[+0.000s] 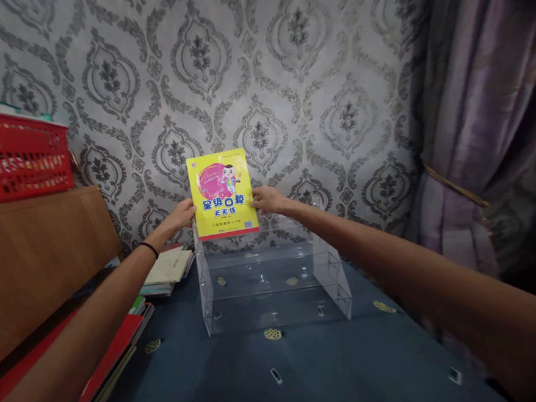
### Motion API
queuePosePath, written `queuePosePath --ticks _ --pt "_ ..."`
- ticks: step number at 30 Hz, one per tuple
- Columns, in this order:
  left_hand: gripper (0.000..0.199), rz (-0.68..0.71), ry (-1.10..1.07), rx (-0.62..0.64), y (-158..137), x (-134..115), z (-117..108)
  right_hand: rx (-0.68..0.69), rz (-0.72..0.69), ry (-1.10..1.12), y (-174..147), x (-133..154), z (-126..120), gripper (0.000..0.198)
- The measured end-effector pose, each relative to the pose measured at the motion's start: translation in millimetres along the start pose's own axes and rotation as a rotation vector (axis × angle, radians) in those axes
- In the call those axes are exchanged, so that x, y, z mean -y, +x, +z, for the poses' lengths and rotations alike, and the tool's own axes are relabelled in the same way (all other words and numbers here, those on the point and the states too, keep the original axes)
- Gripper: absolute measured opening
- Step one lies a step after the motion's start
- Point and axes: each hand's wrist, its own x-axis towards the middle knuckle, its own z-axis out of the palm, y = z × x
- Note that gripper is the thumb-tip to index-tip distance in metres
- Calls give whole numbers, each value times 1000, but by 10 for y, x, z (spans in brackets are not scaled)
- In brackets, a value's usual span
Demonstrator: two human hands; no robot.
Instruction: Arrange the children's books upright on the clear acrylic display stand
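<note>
A yellow workbook with a pink circle and a cartoon child on its cover is held upright, leaning back slightly. My left hand grips its left edge, and my right hand pinches the right edge. Below and behind the workbook stands a clear acrylic tiered rack, with stepped side panels. The workbook's lower edge is at the rack's top left; whether it touches the rack I cannot tell. A dark band circles my left wrist.
To the left, a red plastic basket stands on a brown wooden surface. Stacked books and a red book or folder lie near my left arm. Dark blue patterned cloth covers the table. Patterned wallpaper and a purple-grey curtain stand behind.
</note>
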Motion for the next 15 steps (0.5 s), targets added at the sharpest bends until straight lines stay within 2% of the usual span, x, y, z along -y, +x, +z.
queuePosePath --ticks 6,15 --pt "16 -51 16 -22 -38 -40 -12 -59 -30 -132 -16 0 -29 31" --pt "13 -38 16 -13 -188 -60 -99 -104 -72 -257 -59 10 -46 34"
